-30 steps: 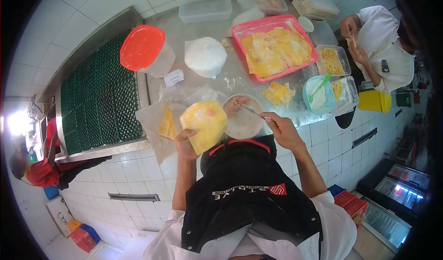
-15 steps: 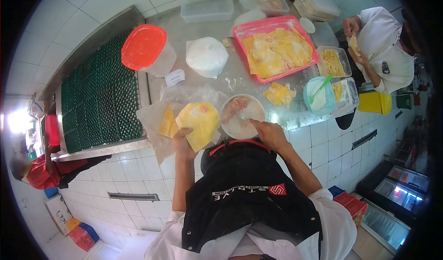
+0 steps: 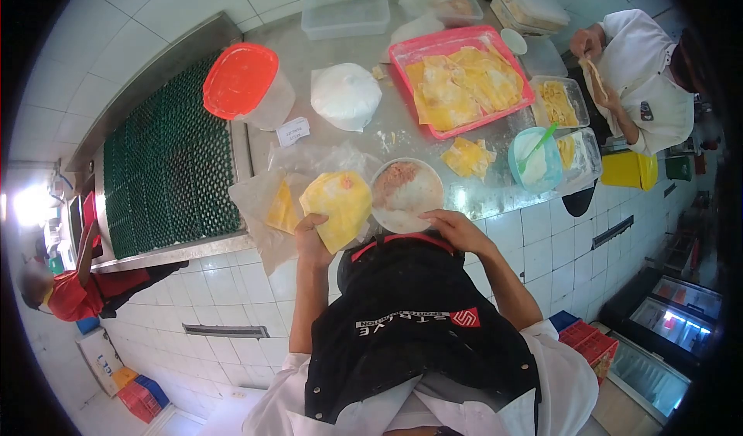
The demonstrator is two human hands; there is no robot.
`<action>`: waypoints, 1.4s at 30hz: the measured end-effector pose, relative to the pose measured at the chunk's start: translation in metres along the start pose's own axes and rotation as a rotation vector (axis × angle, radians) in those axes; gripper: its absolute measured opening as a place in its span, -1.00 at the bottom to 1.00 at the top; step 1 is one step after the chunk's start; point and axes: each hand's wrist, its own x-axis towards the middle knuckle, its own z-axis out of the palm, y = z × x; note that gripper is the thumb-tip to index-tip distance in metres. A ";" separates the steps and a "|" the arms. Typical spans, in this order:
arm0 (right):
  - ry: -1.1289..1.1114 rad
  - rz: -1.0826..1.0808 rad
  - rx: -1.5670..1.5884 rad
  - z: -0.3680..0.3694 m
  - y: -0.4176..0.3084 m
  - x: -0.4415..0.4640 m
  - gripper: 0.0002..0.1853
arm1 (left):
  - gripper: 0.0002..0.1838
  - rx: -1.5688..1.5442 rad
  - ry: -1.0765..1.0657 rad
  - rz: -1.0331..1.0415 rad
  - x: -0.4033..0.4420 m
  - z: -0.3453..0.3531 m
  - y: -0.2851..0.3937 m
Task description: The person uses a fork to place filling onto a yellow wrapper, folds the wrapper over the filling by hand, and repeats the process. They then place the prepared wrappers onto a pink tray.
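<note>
My left hand [image 3: 309, 239] holds a stack of yellow wrapper sheets [image 3: 334, 208] with a small pink dab of filling [image 3: 347, 181] near the top edge. Fingers of my right hand [image 3: 453, 229] are pinched together at the near rim of a white bowl [image 3: 422, 204]; whatever they hold is too small to make out. Minced pink filling [image 3: 395, 179] lies along the bowl's far left side. More yellow sheets [image 3: 282, 210] rest on a plastic bag [image 3: 251, 196] left of my left hand.
A pink tray [image 3: 398, 57] of wrappers, a folded wrapper piece [image 3: 468, 157], a blue bowl [image 3: 546, 174], a red-lidded tub [image 3: 241, 82] and a white mound [image 3: 345, 95] stand beyond. One co-worker [image 3: 646, 84] is at the right, another person [image 3: 73, 293] at the far left.
My right hand has moved left and down to the bowl's near rim; the metal utensil it held over the bowl no longer shows. The filling is pushed toward the bowl's left side.
</note>
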 end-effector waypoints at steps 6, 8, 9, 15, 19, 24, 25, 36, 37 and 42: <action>-0.090 0.048 0.308 -0.030 -0.050 -0.014 -0.70 | -0.17 0.054 -0.017 -0.123 0.001 -0.010 -0.002; -0.078 -0.036 0.340 -0.032 -0.061 -0.013 -0.71 | -0.15 0.040 -0.037 -0.139 0.001 -0.009 -0.004; -0.041 -0.103 0.290 -0.030 -0.061 -0.011 -0.71 | -0.15 0.018 -0.053 -0.141 0.000 -0.004 -0.006; 0.116 -0.294 0.062 -0.022 -0.089 -0.008 -0.73 | -0.18 -0.100 -0.201 -0.231 -0.002 -0.008 -0.007; 0.099 -0.194 -0.015 -0.025 -0.096 -0.012 -0.72 | -0.20 -0.249 -0.266 -0.270 -0.003 -0.006 -0.007; 0.176 -0.230 -0.003 -0.028 -0.077 -0.015 -0.75 | -0.18 -0.345 -0.352 -0.270 -0.004 -0.003 -0.010; 0.201 -0.219 0.006 -0.031 -0.076 -0.016 -0.76 | -0.17 -0.367 -0.377 -0.273 -0.003 -0.001 -0.011; 0.203 -0.256 -0.337 -0.023 -0.145 -0.027 -0.82 | -0.10 0.086 -0.169 -0.042 -0.012 0.034 -0.018; 0.246 -0.270 -0.356 -0.020 -0.147 -0.024 -0.82 | -0.09 0.108 -0.201 -0.026 -0.012 0.032 -0.020; 0.283 -0.216 -0.274 -0.024 -0.143 -0.021 -0.78 | -0.06 0.015 -0.199 -0.094 -0.017 0.023 -0.022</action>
